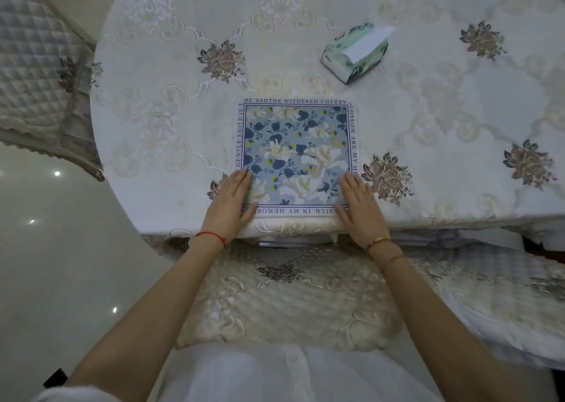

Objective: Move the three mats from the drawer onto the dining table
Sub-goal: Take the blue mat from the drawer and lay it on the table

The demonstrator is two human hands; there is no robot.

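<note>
A square mat (pixel 295 147) with a blue floral print and a lettered border lies flat on the dining table (pixel 428 120), close to its near edge. My left hand (pixel 230 199) rests flat on the mat's near left corner, fingers straight. On the near right corner my right hand (pixel 359 199) lies the same way. I cannot tell whether more mats lie under the top one. No drawer is in view.
A green tissue box (pixel 354 53) sits on the table beyond the mat to the right. The table wears an embroidered cloth. A padded chair (pixel 287 297) stands right below my arms, another chair (pixel 39 74) at the far left.
</note>
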